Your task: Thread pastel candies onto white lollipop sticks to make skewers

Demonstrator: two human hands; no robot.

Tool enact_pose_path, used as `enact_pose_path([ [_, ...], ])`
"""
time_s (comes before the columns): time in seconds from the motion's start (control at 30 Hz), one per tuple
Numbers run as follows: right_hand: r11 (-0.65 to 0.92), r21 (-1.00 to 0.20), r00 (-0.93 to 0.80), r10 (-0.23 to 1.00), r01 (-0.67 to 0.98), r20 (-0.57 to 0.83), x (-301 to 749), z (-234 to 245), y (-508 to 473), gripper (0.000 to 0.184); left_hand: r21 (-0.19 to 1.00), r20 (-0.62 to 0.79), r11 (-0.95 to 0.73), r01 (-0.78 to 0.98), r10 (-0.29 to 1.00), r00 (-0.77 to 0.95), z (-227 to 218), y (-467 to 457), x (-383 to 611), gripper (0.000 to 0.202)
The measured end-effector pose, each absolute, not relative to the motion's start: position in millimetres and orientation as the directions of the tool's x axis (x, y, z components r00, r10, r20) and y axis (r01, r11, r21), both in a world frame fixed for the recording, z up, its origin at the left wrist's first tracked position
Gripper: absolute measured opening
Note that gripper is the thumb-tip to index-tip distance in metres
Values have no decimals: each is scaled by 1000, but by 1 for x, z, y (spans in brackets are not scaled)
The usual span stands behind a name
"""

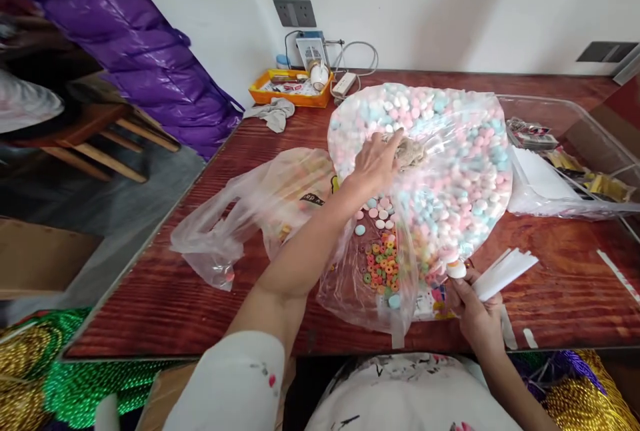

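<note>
My left hand (pixel 374 163) reaches over a large clear bag (pixel 480 197) of pink, white and blue round candy-like pieces. Its fingers are stretched out beside a crumpled beige cloth-like bundle (pixel 410 152) lying on the bag; whether they touch it is unclear. Closed near the table's front edge, my right hand (pixel 475 311) grips a bundle of white strips (pixel 509 272). At its fingertips sits a small round white piece (pixel 456 269) with orange on top. Between the hands, colourful ring-shaped pieces (pixel 384 263) and loose pastel discs (pixel 381 213) show through clear plastic.
Another plastic bag (pixel 295 184) lies left on the red-brown table (pixel 165 284). An orange tray (pixel 265 93) of tools, a grey rag (pixel 274 113) and a power strip (pixel 345 85) sit at the back. A clear bin (pixel 555 103) holds packets at right.
</note>
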State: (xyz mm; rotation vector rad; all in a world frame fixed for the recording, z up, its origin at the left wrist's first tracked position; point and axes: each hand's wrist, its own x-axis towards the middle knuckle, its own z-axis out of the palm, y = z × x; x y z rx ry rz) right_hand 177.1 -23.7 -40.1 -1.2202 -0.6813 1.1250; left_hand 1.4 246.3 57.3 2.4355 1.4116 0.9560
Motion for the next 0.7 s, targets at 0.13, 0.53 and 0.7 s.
enact_pose_path([
  [0.13, -17, -977, 350, 932, -214, -93, 181, -53, -34, 19, 340, 274, -426, 839, 898, 345, 41, 293, 41, 57],
  [0.53, 28, -975, 344, 938, -220, -50, 181, -51, -38, 13, 381, 366, -512, 770, 848, 382, 50, 295, 9, 37],
  [0.7, 19, -968, 295, 954, -252, -58, 176, -46, -38, 14, 333, 419, -481, 811, 846, 330, 85, 268, -20, 45],
])
